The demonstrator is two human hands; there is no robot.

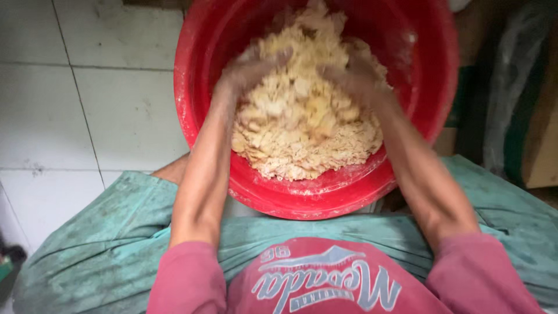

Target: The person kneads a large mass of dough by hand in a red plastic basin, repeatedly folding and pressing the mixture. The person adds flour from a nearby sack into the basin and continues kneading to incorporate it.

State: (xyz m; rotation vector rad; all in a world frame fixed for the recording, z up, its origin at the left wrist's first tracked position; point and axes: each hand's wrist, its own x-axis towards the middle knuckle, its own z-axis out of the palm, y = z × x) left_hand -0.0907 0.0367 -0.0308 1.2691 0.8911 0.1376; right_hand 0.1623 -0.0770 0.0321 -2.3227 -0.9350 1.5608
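A big red plastic basin (325,195) sits on the floor between my knees. It holds a crumbly, pale yellow mass of dough (302,122). My left hand (250,67) presses into the dough on its left side, floury and blurred. My right hand (357,72) is buried in the dough on the right side, fingers closed into it. Both forearms reach down from pink sleeves.
White floor tiles (87,110) lie to the left of the basin. My green trousers (99,250) frame the basin at the bottom. Dark, blurred objects and a brown board (540,134) stand at the right edge.
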